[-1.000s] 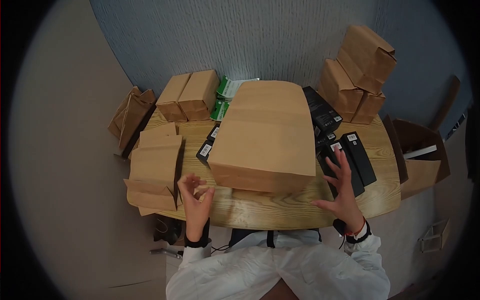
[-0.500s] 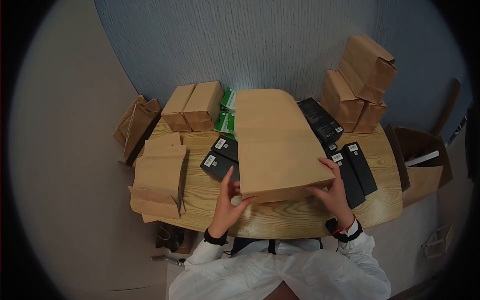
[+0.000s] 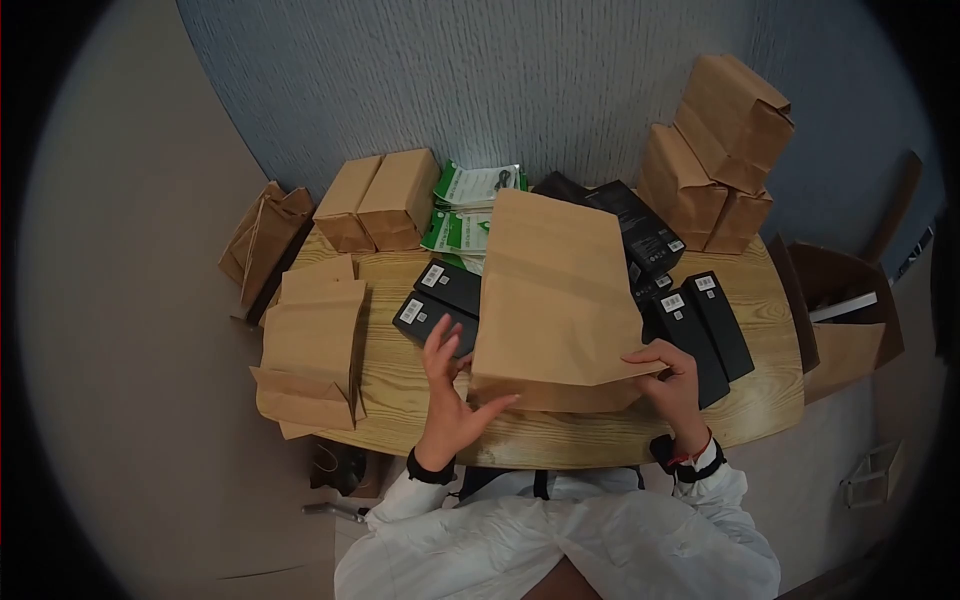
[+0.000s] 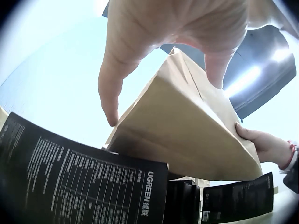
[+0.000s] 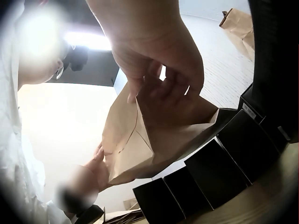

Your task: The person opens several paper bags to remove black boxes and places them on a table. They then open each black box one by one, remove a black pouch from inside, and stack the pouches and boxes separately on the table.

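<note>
The paper bag point(image 3: 555, 290) was over the middle of the tabletop point(image 3: 520, 445), pinched at its near right edge between the thumb and curled fingers of my right hand point(image 3: 675, 390). I had my left hand point(image 3: 450, 410) open at the near left corner, fingers spread and thumb apart; I couldn't tell whether it touched the paper. Black boxes point(image 3: 428, 318) lay on both sides, green-and-white packets point(image 3: 455, 232) behind, and flattened bags point(image 3: 312, 335) farther left.
</note>
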`<state>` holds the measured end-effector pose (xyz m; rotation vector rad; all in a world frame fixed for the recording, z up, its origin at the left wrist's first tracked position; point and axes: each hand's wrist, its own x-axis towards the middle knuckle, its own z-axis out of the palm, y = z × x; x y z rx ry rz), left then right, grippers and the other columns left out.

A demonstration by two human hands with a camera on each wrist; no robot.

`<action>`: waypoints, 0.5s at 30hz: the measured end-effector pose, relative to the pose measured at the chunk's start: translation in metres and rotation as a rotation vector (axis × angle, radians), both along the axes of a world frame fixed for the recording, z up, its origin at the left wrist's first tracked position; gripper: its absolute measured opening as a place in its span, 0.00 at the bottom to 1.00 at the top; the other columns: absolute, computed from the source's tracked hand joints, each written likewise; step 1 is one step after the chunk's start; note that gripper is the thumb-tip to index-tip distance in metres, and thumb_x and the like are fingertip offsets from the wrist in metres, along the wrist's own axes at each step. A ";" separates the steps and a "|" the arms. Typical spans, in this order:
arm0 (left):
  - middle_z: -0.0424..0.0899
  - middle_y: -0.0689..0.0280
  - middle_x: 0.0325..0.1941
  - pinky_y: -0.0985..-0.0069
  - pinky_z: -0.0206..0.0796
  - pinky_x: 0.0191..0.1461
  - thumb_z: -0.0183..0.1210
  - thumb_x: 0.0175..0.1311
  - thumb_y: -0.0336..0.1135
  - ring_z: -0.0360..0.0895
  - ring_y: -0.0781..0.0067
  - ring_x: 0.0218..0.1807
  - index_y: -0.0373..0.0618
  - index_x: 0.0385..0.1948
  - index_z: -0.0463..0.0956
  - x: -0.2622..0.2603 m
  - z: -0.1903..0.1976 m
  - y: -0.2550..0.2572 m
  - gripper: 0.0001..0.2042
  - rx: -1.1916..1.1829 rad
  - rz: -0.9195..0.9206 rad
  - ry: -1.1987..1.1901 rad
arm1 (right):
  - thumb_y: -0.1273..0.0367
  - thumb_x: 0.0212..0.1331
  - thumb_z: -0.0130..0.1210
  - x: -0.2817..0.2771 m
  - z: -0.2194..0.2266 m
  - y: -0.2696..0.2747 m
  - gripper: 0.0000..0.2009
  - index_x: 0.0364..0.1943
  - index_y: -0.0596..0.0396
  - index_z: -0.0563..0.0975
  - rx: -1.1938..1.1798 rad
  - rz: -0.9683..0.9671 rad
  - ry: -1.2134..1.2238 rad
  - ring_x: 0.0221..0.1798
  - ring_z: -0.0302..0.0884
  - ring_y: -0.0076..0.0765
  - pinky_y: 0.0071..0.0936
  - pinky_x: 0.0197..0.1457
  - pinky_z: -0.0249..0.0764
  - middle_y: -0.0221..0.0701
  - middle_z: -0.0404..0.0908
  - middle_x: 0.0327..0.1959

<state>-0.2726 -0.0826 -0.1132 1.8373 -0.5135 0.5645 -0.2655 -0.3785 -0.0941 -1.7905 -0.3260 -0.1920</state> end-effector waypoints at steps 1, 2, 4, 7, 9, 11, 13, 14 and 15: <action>0.43 0.54 0.73 0.55 0.59 0.65 0.75 0.42 0.40 0.52 0.50 0.71 0.55 0.68 0.50 0.000 0.004 -0.003 0.49 -0.122 -0.006 -0.092 | 0.80 0.42 0.63 -0.001 0.005 0.000 0.15 0.39 0.56 0.82 -0.004 0.027 -0.024 0.40 0.79 0.29 0.23 0.46 0.72 0.30 0.82 0.33; 0.43 0.54 0.73 0.55 0.59 0.65 0.75 0.42 0.40 0.52 0.50 0.71 0.55 0.68 0.50 -0.001 0.010 -0.001 0.49 -0.122 -0.007 -0.087 | 0.80 0.42 0.63 0.000 0.009 0.002 0.15 0.39 0.56 0.82 -0.003 0.026 -0.019 0.40 0.79 0.29 0.23 0.46 0.72 0.30 0.82 0.33; 0.41 0.54 0.75 0.49 0.49 0.70 0.75 0.40 0.45 0.44 0.45 0.74 0.55 0.68 0.49 -0.002 0.020 0.005 0.51 0.247 0.109 -0.255 | 0.78 0.39 0.67 0.002 0.016 0.007 0.18 0.41 0.55 0.81 -0.073 0.051 -0.079 0.39 0.78 0.31 0.23 0.47 0.71 0.31 0.81 0.33; 0.58 0.56 0.69 0.47 0.43 0.72 0.75 0.39 0.44 0.49 0.45 0.72 0.54 0.65 0.57 0.001 0.024 0.010 0.47 0.290 0.055 -0.252 | 0.75 0.37 0.71 0.004 0.012 0.005 0.23 0.44 0.53 0.80 -0.095 0.121 0.021 0.48 0.74 0.34 0.26 0.51 0.69 0.34 0.78 0.45; 0.64 0.57 0.65 0.47 0.42 0.72 0.75 0.39 0.43 0.51 0.46 0.71 0.53 0.62 0.62 0.003 0.029 0.017 0.43 0.397 0.047 -0.249 | 0.74 0.37 0.71 0.002 0.012 0.011 0.24 0.46 0.51 0.80 -0.167 0.015 -0.070 0.54 0.70 0.37 0.28 0.54 0.68 0.34 0.74 0.51; 0.69 0.59 0.60 0.47 0.42 0.72 0.75 0.38 0.42 0.54 0.47 0.70 0.52 0.59 0.67 0.003 0.034 0.024 0.40 0.505 0.039 -0.244 | 0.74 0.36 0.72 0.001 0.013 0.018 0.26 0.47 0.50 0.80 -0.238 -0.092 -0.159 0.59 0.66 0.39 0.30 0.57 0.67 0.35 0.70 0.57; 0.71 0.61 0.58 0.55 0.48 0.71 0.75 0.38 0.37 0.58 0.53 0.67 0.48 0.53 0.72 0.006 0.039 0.028 0.34 0.492 0.010 -0.221 | 0.73 0.36 0.72 0.002 0.015 0.021 0.29 0.51 0.46 0.78 -0.261 -0.108 -0.232 0.67 0.54 0.44 0.33 0.64 0.63 0.34 0.60 0.67; 0.71 0.61 0.58 0.55 0.48 0.71 0.75 0.38 0.37 0.58 0.53 0.67 0.48 0.53 0.72 0.007 0.040 0.028 0.34 0.493 0.010 -0.221 | 0.73 0.36 0.72 0.003 0.012 0.020 0.29 0.51 0.46 0.78 -0.261 -0.108 -0.232 0.67 0.54 0.44 0.33 0.64 0.63 0.34 0.60 0.67; 0.71 0.61 0.58 0.59 0.52 0.70 0.74 0.40 0.34 0.60 0.55 0.67 0.47 0.54 0.71 0.008 0.041 0.027 0.33 0.388 -0.060 -0.081 | 0.74 0.36 0.71 0.007 0.007 0.016 0.29 0.51 0.46 0.78 -0.296 -0.020 -0.241 0.68 0.55 0.45 0.34 0.65 0.63 0.34 0.60 0.67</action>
